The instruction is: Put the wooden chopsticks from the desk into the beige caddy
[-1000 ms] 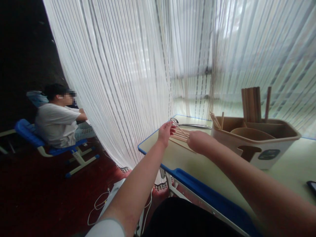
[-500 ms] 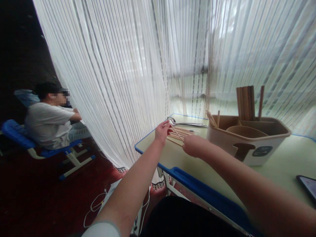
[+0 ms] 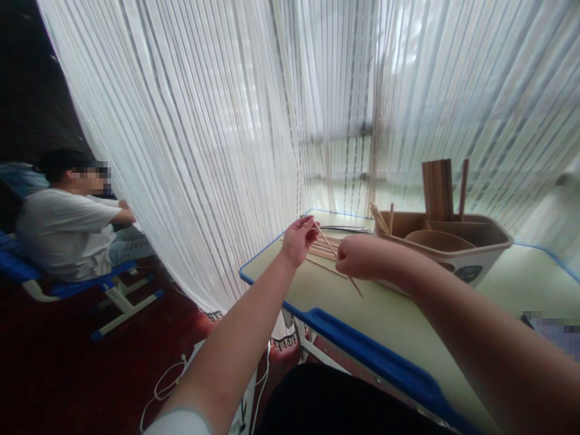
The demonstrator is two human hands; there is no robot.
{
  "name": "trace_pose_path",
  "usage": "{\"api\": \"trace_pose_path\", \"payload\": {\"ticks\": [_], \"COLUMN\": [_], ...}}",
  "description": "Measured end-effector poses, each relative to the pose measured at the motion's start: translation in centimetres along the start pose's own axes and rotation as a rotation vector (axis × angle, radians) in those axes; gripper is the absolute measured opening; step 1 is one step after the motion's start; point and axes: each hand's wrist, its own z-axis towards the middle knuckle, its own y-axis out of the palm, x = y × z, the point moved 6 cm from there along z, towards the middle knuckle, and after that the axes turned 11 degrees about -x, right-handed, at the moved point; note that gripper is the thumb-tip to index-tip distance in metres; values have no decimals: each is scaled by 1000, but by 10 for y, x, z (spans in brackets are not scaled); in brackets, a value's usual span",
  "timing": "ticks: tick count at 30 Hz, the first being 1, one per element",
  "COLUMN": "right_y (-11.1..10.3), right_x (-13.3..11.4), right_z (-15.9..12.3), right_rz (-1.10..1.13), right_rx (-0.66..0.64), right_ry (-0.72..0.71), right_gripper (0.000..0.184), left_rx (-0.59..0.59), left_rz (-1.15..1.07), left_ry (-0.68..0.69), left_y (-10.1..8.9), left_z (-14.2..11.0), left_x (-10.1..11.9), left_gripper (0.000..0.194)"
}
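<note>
A thin wooden chopstick (image 3: 324, 234) slants between my two hands above the table. Its upper end is pinched in the fingers of my left hand (image 3: 298, 240). My right hand (image 3: 356, 256) is closed round its middle, and the lower tip sticks out below the fist. Behind and beneath lie several more chopsticks (image 3: 322, 246) in a loose row, with a single one (image 3: 327, 266) nearer me. The metal handle of a slotted spoon (image 3: 347, 229) rests behind them; my left hand hides its head.
Right of my hands stands a beige utensil caddy (image 3: 492, 255) holding a brown bowl (image 3: 439, 240) and upright dark chopsticks (image 3: 437, 190). A phone-like device (image 3: 550, 332) lies at the table's right. String curtains (image 3: 203, 121) hang behind. A seated person (image 3: 67, 223) is at left.
The chopstick now shows below my right fist, its tip pointing towards me. My left hand now covers the slotted spoon's head. The view has turned slightly to the right.
</note>
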Motion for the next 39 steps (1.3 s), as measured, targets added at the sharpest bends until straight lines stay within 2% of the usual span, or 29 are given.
{"api": "trace_pose_path", "payload": {"ticks": [2, 5, 7, 9, 10, 12, 15, 16, 17, 19, 21, 23, 27, 33, 39], "right_y": [-17, -35, -44, -55, -60, -69, -74, -74, -71, -59, -46, -36, -30, -46, -68], "right_x": [16, 54, 78, 92, 97, 102, 109, 112, 114, 118, 120, 120, 117, 117, 107], "right_z": [-25, -63, -83, -95, -98, -97, -84, -78, -71, -55, -41, -34, -31, -42, -59], "right_rz": [4, 103, 151, 142, 128, 132, 230, 255, 265, 250, 204, 165, 234, 293, 263], "right_rx": [11, 20, 90, 213, 273, 380, 497, 512, 499, 388, 253, 174, 132, 284, 540], "right_ry": [-10, 84, 156, 211, 229, 247, 235, 228, 223, 223, 229, 219, 119, 171, 136], "right_gripper": [20, 17, 17, 16, 16, 16, 18, 19, 20, 20, 20, 21, 22, 26, 24], "left_rx": [-111, -277, -340, -364, -346, -225, 54, 92, 70, -115, -237, -239, -212, -261, -254], "left_rz": [-34, 23, 93, 189, 249, 384, 561, 623, 713, 895, 992, 1019, 1021, 1082, 1127], "left_ry": [88, 241, 323, 420, 485, 634, 794, 813, 833, 830, 805, 788, 744, 787, 786], "left_y": [39, 108, 147, 173, 179, 174, 142, 132, 127, 129, 133, 137, 144, 146, 150], "left_z": [3, 5, 6, 5, 5, 3, -1, -2, -3, -3, -6, -8, -9, -13, -16], "left_x": [23, 59, 73, 79, 79, 73, 48, 37, 27, 6, -8, -13, -16, -22, -21], "left_gripper": [26, 30, 31, 31, 31, 30, 33, 38, 46, 59, 60, 51, 30, 24, 24]}}
